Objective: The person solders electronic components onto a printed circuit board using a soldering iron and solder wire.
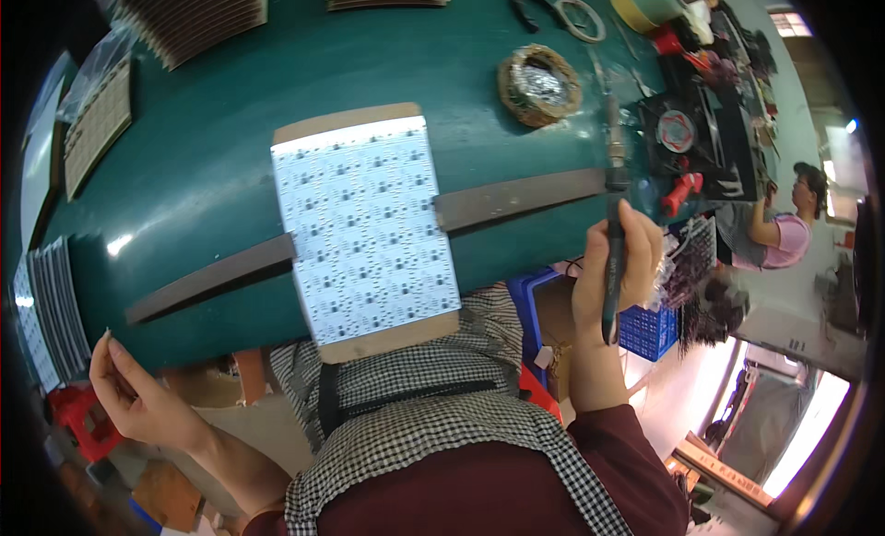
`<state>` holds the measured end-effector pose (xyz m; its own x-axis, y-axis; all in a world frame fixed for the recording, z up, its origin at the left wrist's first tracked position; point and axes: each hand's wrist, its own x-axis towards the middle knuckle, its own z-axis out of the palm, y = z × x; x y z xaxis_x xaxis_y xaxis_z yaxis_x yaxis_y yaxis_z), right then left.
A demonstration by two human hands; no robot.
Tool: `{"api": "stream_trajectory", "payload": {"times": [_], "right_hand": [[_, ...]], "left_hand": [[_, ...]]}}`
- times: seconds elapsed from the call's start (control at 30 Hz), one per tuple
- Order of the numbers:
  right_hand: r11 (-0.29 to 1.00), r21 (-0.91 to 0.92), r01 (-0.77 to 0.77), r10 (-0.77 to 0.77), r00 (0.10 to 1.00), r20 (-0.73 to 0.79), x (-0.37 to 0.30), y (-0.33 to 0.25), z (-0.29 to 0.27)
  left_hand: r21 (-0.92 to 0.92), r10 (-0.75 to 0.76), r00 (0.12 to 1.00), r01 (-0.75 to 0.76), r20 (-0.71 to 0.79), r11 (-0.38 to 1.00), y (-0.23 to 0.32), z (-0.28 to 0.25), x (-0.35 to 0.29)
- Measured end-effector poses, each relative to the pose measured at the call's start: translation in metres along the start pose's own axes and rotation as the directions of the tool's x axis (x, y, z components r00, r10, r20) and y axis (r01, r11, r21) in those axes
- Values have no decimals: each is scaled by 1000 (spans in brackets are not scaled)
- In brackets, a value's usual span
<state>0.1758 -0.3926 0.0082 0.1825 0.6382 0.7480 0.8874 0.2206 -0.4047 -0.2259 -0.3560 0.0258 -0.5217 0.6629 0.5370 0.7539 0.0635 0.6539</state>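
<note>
A soldering iron [613, 296] with a dark handle is gripped in my right hand [636, 259], its metal end pointing away over the right part of the table. Off the table's left front edge, my left hand [134, 398] is pinched closed, with a tiny pale bit at the fingertips, too small to name. Between the hands lies a white circuit board panel [369, 232] with rows of small dark markings. Brown backing shows at its far and near ends. Dark flat strips [525, 197] run out from both its sides.
A round coil-like holder with shiny foil [542, 80] stands beyond the panel. Back right are a tape ring [579, 20], pliers [524, 6] and a fan [678, 130]. Board stacks [60, 306] line the left. A blue basket [645, 333] and another person [788, 236] are at right.
</note>
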Motion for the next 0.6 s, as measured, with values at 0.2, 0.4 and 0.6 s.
{"api": "stream_trajectory", "payload": {"times": [0.2, 0.4, 0.6], "right_hand": [[997, -41, -69, 78, 955, 287, 10, 22, 10], [985, 160, 70, -124, 925, 360, 17, 32, 16], [973, 207, 98, -204, 781, 590, 27, 37, 27]], "left_hand": [[194, 358, 825, -302, -437, 933, 4, -17, 42], [-103, 406, 780, -409, 476, 907, 38, 18, 21], [-92, 307, 548, -384, 778, 919, 38, 37, 5]]}}
